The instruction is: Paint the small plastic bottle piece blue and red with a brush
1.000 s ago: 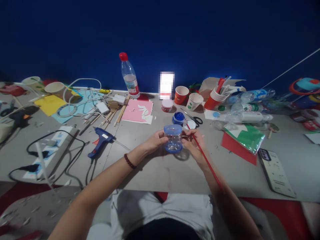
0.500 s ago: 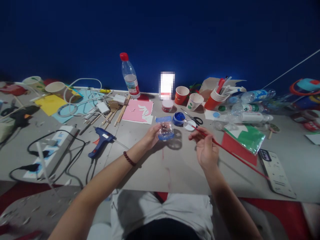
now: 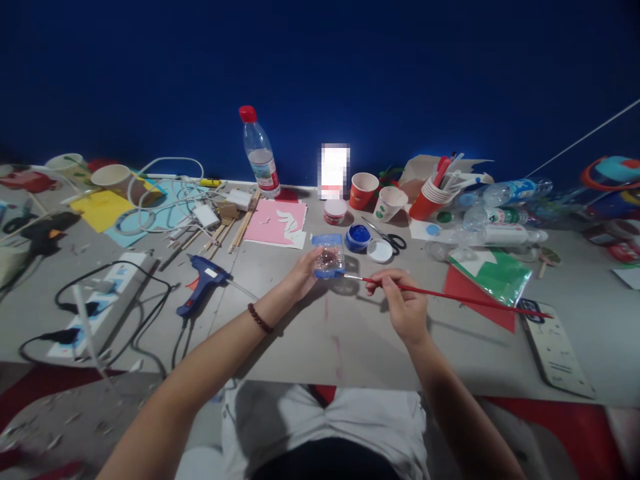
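blue-rimmed container [image 3: 331, 257] in left hand [image 3: 303, 275]

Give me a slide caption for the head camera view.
A person's left grip holds a clear, blue-ended container; the right grip holds a red paintbrush, tip at the container's blue lower edge.

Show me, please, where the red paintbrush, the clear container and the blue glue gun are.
Red paintbrush [image 3: 450, 295]: head view, on the handle.
Clear container [image 3: 331, 257]: head view, on its transparent side wall.
Blue glue gun [image 3: 204, 283]: head view, on the top of its grip.
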Motion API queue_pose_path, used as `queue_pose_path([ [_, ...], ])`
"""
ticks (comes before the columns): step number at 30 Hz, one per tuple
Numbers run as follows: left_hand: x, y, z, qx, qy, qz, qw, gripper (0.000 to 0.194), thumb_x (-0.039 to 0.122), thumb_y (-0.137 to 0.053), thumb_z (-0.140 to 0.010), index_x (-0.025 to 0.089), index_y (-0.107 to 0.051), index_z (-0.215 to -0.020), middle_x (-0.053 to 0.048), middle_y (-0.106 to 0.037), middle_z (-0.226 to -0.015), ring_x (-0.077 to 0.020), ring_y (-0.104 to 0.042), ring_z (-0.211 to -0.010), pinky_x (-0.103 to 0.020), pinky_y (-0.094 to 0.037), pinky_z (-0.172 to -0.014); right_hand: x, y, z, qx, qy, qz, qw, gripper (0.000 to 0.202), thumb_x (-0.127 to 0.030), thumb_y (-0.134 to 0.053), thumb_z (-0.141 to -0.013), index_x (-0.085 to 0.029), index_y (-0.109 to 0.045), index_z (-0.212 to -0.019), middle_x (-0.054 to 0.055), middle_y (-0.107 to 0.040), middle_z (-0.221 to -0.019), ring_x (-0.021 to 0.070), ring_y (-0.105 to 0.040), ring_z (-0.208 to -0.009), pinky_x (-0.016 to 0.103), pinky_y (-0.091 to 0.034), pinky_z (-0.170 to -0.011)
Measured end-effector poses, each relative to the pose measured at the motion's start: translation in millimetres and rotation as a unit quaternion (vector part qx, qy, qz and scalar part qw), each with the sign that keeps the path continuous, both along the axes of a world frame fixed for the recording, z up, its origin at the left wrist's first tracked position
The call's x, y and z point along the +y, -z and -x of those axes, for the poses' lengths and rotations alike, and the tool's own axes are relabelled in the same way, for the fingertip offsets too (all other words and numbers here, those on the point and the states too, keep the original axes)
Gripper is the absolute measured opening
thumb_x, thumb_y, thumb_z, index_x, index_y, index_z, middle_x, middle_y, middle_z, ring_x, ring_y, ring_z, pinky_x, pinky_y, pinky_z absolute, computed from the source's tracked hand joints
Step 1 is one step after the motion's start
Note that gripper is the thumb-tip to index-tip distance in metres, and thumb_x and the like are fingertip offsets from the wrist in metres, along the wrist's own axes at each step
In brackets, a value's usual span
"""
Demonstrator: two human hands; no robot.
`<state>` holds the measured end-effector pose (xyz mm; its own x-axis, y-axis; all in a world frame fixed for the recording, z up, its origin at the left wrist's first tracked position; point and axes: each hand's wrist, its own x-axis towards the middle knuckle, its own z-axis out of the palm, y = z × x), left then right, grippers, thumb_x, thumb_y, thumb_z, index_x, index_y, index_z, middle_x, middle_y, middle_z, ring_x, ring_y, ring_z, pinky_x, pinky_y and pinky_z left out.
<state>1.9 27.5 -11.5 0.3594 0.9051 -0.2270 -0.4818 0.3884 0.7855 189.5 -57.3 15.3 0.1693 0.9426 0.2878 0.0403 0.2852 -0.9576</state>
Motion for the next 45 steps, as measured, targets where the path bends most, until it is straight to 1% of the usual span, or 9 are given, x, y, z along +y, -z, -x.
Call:
queue_pose_path([
  [7, 0, 1.6, 0, -0.001, -0.011, 0.012, 1.0, 0.054, 0.062, -0.082, -0.062, 0.015, -0.075, -0.089, -0.008, -0.074, -0.089, -0.0231, -0.067, -0.09, -0.037, -0.049, -0.092, -1, -0.4, 0, -0.005, -0.035, -0.012, 0.999, 0.02, -0.039, -0.059, -0.096, -0.024, -0.069, -0.088, 0.001, -0.069, -0.076, 0.0153, -0.065, -0.068, 0.03, -0.057, -0.063],
  [12, 1, 4.8, -1, 0.003, -0.013, 0.013, 1.0, 0.057, 0.064, -0.082, -0.061, 0.015, -0.075, -0.089, -0.008, -0.074, -0.09, -0.0231, -0.067, -0.091, -0.038, -0.048, -0.093, 1, -0.5, -1, -0.018, -0.029, 0.007, 0.999, 0.022, -0.04, -0.059, -0.095, -0.023, -0.069, -0.087, 0.001, -0.07, -0.078, 0.0159, -0.066, -0.07, 0.031, -0.057, -0.066],
  [17, 3, 8.3, -1, 0.002, -0.018, 0.011, 1.0, 0.058, 0.065, -0.083, -0.06, 0.016, -0.075, -0.089, -0.007, -0.074, -0.088, -0.0215, -0.066, -0.089, -0.036, -0.049, -0.092, 3, 0.6, -2, -0.033, -0.024, 0.008, 0.999, 0.02, -0.037, -0.059, -0.096, -0.022, -0.07, -0.087, 0.001, -0.069, -0.08, 0.0145, -0.066, -0.073, 0.028, -0.056, -0.07],
  [25, 4, 8.3, -1, -0.003, -0.018, 0.007, 1.0, 0.058, 0.066, -0.083, -0.059, 0.016, -0.076, -0.088, -0.007, -0.073, -0.086, -0.0224, -0.065, -0.085, -0.039, -0.052, -0.088, 1, -1.5, -2, -0.087, 0.015, -0.016, 0.996, 0.022, -0.036, -0.057, -0.096, -0.021, -0.068, -0.084, 0.001, -0.068, -0.078, 0.0149, -0.066, -0.073, 0.027, -0.056, -0.067],
  [30, 5, 12.7, 0, -0.003, -0.011, 0.017, 1.0, 0.058, 0.067, -0.081, -0.061, 0.017, -0.075, -0.089, -0.009, -0.075, -0.09, -0.0244, -0.067, -0.088, -0.04, -0.051, -0.089, 5, -0.9, -2, -0.06, 0.062, 0.01, 0.996, 0.024, -0.039, -0.059, -0.094, -0.021, -0.065, -0.079, 0.0, -0.066, -0.072, 0.0145, -0.065, -0.067, 0.028, -0.056, -0.064],
  [33, 5, 15.0, 0, -0.007, -0.009, 0.017, 1.0, 0.055, 0.065, -0.081, -0.064, 0.017, -0.075, -0.09, -0.008, -0.075, -0.09, -0.0243, -0.068, -0.089, -0.04, -0.05, -0.091, 5, -0.5, -1, -0.053, 0.068, 0.015, 0.996, 0.023, -0.038, -0.06, -0.093, -0.021, -0.065, -0.08, 0.0, -0.066, -0.072, 0.0144, -0.065, -0.065, 0.027, -0.056, -0.063],
  [36, 4, 14.6, 0, -0.015, -0.005, 0.011, 1.0, 0.052, 0.062, -0.081, -0.065, 0.017, -0.074, -0.09, -0.008, -0.074, -0.089, -0.0235, -0.068, -0.088, -0.04, -0.051, -0.091, 3, -1.5, 1, -0.072, 0.068, -0.004, 0.995, 0.022, -0.037, -0.058, -0.094, -0.021, -0.065, -0.08, 0.0, -0.067, -0.072, 0.0148, -0.065, -0.066, 0.028, -0.055, -0.063],
  [40, 1, 11.6, -2, -0.011, -0.012, -0.005, 1.0, 0.055, 0.062, -0.083, -0.063, 0.015, -0.075, -0.092, -0.007, -0.073, -0.088, -0.0214, -0.067, -0.085, -0.04, -0.051, -0.09, -3, -0.6, 2, -0.12, 0.069, -0.043, 0.989, 0.022, -0.032, -0.053, -0.098, -0.022, -0.065, -0.083, 0.001, -0.067, -0.074, 0.0155, -0.065, -0.07, 0.029, -0.053, -0.066],
  [45, -2, 9.1, -4, 0.001, -0.031, -0.017, 0.999, 0.052, 0.059, -0.084, -0.064, 0.015, -0.075, -0.09, -0.006, -0.073, -0.087, -0.0195, -0.065, -0.084, -0.037, -0.051, -0.086, -7, 0.5, 6, -0.188, 0.056, -0.13, 0.972, 0.021, -0.024, -0.048, -0.098, -0.022, -0.064, -0.085, 0.004, -0.067, -0.079, 0.0189, -0.066, -0.077, 0.033, -0.051, -0.071],
])
